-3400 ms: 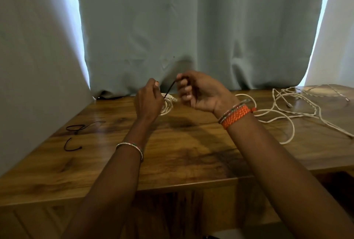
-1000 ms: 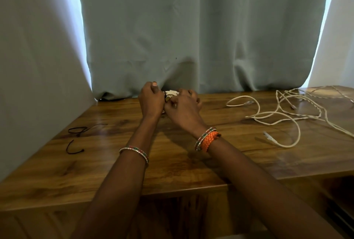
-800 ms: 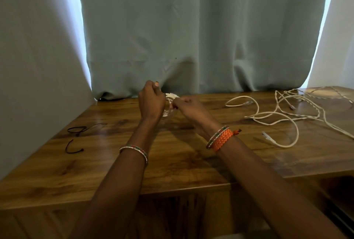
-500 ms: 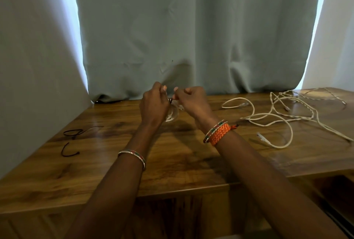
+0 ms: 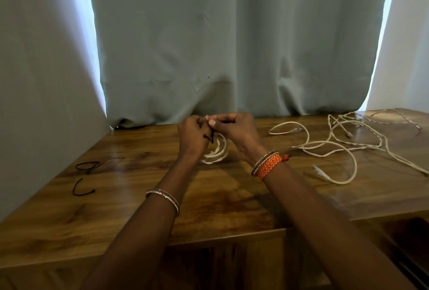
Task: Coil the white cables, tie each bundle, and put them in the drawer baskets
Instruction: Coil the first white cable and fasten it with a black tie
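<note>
The small coiled bundle of white cable [image 5: 216,150] hangs directly under both hands, its loops reaching down to the brown wooden surface [image 5: 130,199]. The left hand [image 5: 192,136] grips the coil's top with curled fingers; the right hand [image 5: 234,127] pinches the thin black tie [image 5: 209,137] just beside it. The loose tangle of white cables [image 5: 343,148] lies well to the right, nearer the right hand.

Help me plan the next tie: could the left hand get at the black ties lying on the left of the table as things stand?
Probably yes, once freed. The left hand now grips the coiled white cable with its tie, but only bare table lies between it and the black ties.
</note>
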